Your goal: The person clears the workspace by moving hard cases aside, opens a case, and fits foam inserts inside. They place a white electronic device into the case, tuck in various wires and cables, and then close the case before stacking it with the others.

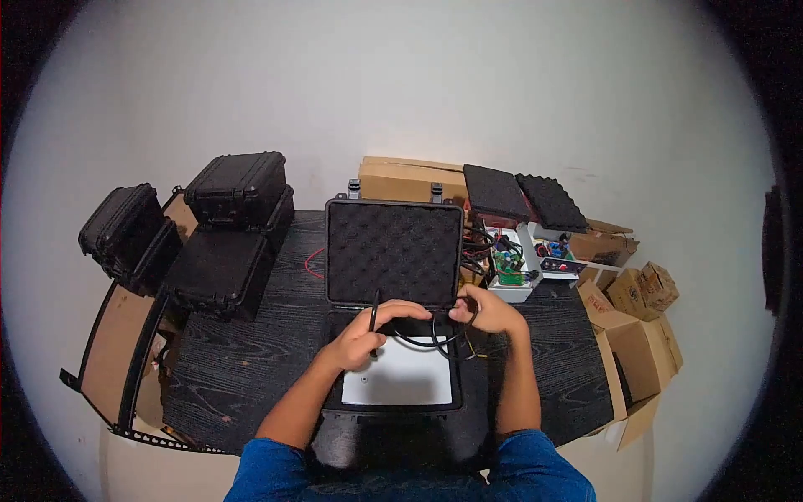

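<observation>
An open black hard case (333, 322) lies in front of me, its raised lid lined with dark egg-crate foam (393, 251). A flat white panel (401, 381) fills the lower half of the case. My left hand (361, 339) is over the panel's left side, with a thin black pen-like stick (374, 322) held upright by the thumb; its fingers reach right to the cable. My right hand (492, 314) is closed on a looped black cable (435, 341) at the case's right edge. The loops hang over the white panel. What the right fingertips pinch is partly hidden.
More black cases (238, 188) are stacked at the left of the dark wood-grain table (242, 368). Behind on the right stand white units with exposed circuit boards (508, 266) and foam sheets (498, 192). Cardboard boxes (640, 351) line the right edge.
</observation>
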`<state>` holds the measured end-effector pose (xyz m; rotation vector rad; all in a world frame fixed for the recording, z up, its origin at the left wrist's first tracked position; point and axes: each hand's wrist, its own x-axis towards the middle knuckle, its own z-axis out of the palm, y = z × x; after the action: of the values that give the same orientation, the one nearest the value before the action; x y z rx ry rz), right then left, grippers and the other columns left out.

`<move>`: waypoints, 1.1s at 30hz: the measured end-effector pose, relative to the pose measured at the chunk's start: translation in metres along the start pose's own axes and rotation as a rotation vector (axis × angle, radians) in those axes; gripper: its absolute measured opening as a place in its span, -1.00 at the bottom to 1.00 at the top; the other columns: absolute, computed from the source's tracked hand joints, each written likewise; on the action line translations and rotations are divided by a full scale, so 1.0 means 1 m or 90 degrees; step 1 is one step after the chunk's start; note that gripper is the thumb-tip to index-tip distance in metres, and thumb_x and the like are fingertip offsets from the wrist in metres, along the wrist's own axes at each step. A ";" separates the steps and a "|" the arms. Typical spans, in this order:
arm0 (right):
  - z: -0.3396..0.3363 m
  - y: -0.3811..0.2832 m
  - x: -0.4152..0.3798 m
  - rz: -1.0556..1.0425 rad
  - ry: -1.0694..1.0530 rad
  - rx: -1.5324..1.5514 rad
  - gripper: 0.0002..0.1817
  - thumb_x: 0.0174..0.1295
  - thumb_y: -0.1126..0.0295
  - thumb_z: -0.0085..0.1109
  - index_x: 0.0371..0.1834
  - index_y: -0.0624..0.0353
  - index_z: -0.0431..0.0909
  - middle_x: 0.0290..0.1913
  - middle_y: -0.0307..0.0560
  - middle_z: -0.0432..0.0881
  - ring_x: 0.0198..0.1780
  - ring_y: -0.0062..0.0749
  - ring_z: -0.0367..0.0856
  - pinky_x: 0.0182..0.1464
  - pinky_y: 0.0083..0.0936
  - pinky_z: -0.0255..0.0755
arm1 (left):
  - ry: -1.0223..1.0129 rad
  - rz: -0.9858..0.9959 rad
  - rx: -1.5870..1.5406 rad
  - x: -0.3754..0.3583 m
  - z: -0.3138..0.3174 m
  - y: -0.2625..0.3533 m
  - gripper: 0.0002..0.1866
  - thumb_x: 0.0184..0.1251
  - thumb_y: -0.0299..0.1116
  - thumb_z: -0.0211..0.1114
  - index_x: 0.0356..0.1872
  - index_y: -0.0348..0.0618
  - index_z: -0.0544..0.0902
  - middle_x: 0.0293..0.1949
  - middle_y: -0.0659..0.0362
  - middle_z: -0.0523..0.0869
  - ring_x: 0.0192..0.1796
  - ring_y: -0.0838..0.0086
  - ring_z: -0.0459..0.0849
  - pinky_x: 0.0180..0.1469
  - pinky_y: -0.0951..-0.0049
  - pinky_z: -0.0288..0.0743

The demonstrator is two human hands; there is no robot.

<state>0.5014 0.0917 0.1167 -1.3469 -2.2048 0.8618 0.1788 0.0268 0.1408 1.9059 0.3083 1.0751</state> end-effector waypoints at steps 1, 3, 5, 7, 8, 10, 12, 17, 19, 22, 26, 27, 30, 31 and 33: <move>0.004 -0.007 0.000 -0.030 0.070 0.045 -0.51 0.32 0.23 0.54 0.10 0.24 0.49 -0.31 -0.20 0.61 -0.25 -0.50 0.56 -0.11 -0.46 0.52 | 0.007 -0.008 -0.012 -0.001 0.001 0.000 -0.23 -0.04 -0.29 0.02 0.30 -0.45 0.58 0.35 -0.16 0.64 0.48 0.00 0.54 0.61 0.02 0.22; 0.017 -0.022 0.004 -0.057 0.146 0.148 -0.53 0.30 0.31 0.54 0.12 0.24 0.49 -0.26 -0.21 0.60 -0.23 -0.51 0.56 -0.10 -0.45 0.53 | 0.019 -0.033 -0.012 0.000 0.002 0.000 -0.26 -0.02 -0.32 0.01 0.29 -0.44 0.56 0.31 -0.15 0.66 0.45 0.03 0.55 0.59 0.05 0.25; 0.025 -0.062 0.000 -0.102 0.209 0.118 -0.59 0.34 0.47 0.43 0.18 0.18 0.47 -0.13 -0.26 0.54 -0.10 -0.56 0.54 0.04 -0.50 0.50 | 0.029 -0.066 0.012 0.000 0.003 0.000 -0.32 0.02 -0.37 0.00 0.26 -0.41 0.56 0.25 -0.12 0.68 0.40 0.08 0.59 0.56 0.10 0.31; 0.043 -0.074 0.001 -0.157 0.198 0.200 -0.56 0.32 0.60 0.33 0.24 0.21 0.46 0.08 -0.14 0.58 0.14 -0.43 0.58 0.29 -0.42 0.46 | 0.008 -0.162 0.064 0.001 0.003 0.002 -0.42 0.07 -0.42 -0.02 0.19 -0.37 0.56 0.19 -0.08 0.69 0.35 0.16 0.60 0.49 0.15 0.37; 0.050 -0.079 0.001 -0.176 0.191 0.225 -0.55 0.31 0.64 0.29 0.25 0.22 0.46 0.15 -0.11 0.58 0.23 -0.39 0.58 0.37 -0.39 0.42 | -0.003 -0.210 0.091 0.001 0.003 0.003 -0.46 0.09 -0.45 -0.03 0.15 -0.35 0.56 0.16 -0.06 0.69 0.33 0.20 0.61 0.46 0.18 0.41; 0.059 -0.091 -0.001 -0.140 0.177 0.283 -0.51 0.28 0.73 0.14 0.29 0.20 0.42 0.26 -0.06 0.56 0.36 -0.34 0.52 0.46 -0.34 0.35 | -0.080 -0.274 0.092 0.001 0.004 0.004 -0.49 0.12 -0.41 -0.02 0.13 -0.33 0.57 0.05 0.00 0.73 0.20 0.24 0.66 0.36 0.24 0.45; 0.072 -0.089 0.004 -0.182 0.200 0.410 -0.54 0.31 0.72 0.10 0.25 0.16 0.37 0.14 -0.12 0.59 0.28 -0.38 0.57 0.41 -0.36 0.39 | -0.158 -0.337 0.092 0.000 0.007 0.005 -0.52 0.15 -0.37 0.00 0.10 -0.31 0.57 -0.05 0.07 0.76 0.07 0.28 0.71 0.26 0.29 0.49; 0.072 -0.089 0.004 -0.103 0.209 0.542 -0.68 0.45 0.61 0.04 0.20 0.12 0.33 -0.22 -0.32 0.48 -0.14 -0.53 0.55 0.17 -0.43 0.53 | -0.285 -0.337 -0.089 -0.011 0.005 -0.011 -0.61 0.37 -0.18 0.09 -0.17 -0.34 0.69 -0.24 0.09 0.76 -0.23 0.38 0.70 -0.06 0.32 0.54; 0.066 -0.086 0.003 -0.088 0.228 0.473 -0.75 0.53 0.48 0.03 0.20 0.14 0.33 -0.33 -0.36 0.39 -0.33 -0.57 0.42 -0.03 -0.45 0.55 | -0.294 -0.294 -0.145 -0.013 0.005 -0.009 -0.60 0.47 -0.14 0.06 -0.22 -0.30 0.70 -0.34 0.18 0.73 -0.35 0.50 0.62 -0.25 0.42 0.47; 0.050 -0.080 0.000 -0.115 0.218 0.133 -0.75 0.55 0.44 0.04 0.20 0.18 0.32 -0.34 -0.33 0.42 -0.33 -0.57 0.47 -0.09 -0.47 0.51 | -0.312 -0.263 -0.264 -0.019 0.004 -0.012 -0.50 0.61 -0.04 0.02 -0.30 -0.28 0.69 -0.44 0.21 0.68 -0.43 0.57 0.58 -0.38 0.44 0.43; 0.056 -0.087 -0.003 -0.082 0.109 0.153 -0.67 0.45 0.54 0.13 0.22 0.19 0.33 -0.30 -0.25 0.58 -0.26 -0.56 0.52 -0.07 -0.50 0.50 | -0.298 -0.266 -0.305 -0.029 0.000 -0.024 -0.35 0.69 0.14 -0.02 -0.38 -0.28 0.66 -0.54 0.20 0.63 -0.54 0.54 0.53 -0.33 0.43 0.51; 0.054 -0.090 -0.003 -0.056 0.062 0.169 -0.50 0.34 0.62 0.17 0.33 0.17 0.31 -0.13 -0.17 0.65 -0.17 -0.56 0.55 -0.03 -0.50 0.50 | -0.278 -0.248 -0.319 -0.029 0.002 -0.023 -0.30 0.69 0.20 -0.03 -0.38 -0.29 0.67 -0.57 0.20 0.62 -0.59 0.53 0.51 -0.33 0.44 0.53; 0.053 -0.101 -0.008 -0.211 0.104 0.211 -0.33 0.26 0.66 0.18 0.46 0.17 0.26 0.09 -0.10 0.61 -0.05 -0.54 0.60 0.01 -0.49 0.50 | -0.254 -0.205 -0.364 -0.025 0.002 -0.015 -0.22 0.66 0.32 -0.03 -0.38 -0.30 0.67 -0.59 0.18 0.64 -0.66 0.49 0.50 -0.40 0.48 0.55; 0.053 -0.095 -0.006 -0.248 0.075 0.230 -0.23 0.25 0.58 0.24 0.56 0.18 0.22 0.28 -0.07 0.53 0.04 -0.53 0.60 0.07 -0.48 0.50 | -0.261 -0.202 -0.374 -0.024 0.001 -0.010 -0.20 0.65 0.35 -0.04 -0.37 -0.31 0.68 -0.58 0.17 0.65 -0.66 0.49 0.50 -0.43 0.49 0.54; 0.047 -0.097 -0.010 -0.320 0.006 0.269 -0.27 0.30 0.48 0.26 0.56 0.20 0.25 0.33 -0.07 0.51 0.03 -0.53 0.60 0.09 -0.48 0.50 | -0.299 -0.222 -0.364 -0.024 -0.002 -0.002 -0.17 0.64 0.38 -0.05 -0.36 -0.33 0.67 -0.56 0.14 0.66 -0.66 0.49 0.53 -0.46 0.49 0.55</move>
<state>0.4145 0.0358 0.1497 -0.5640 -2.0555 1.0337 0.1632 0.0151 0.1257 1.4542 0.0483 0.3998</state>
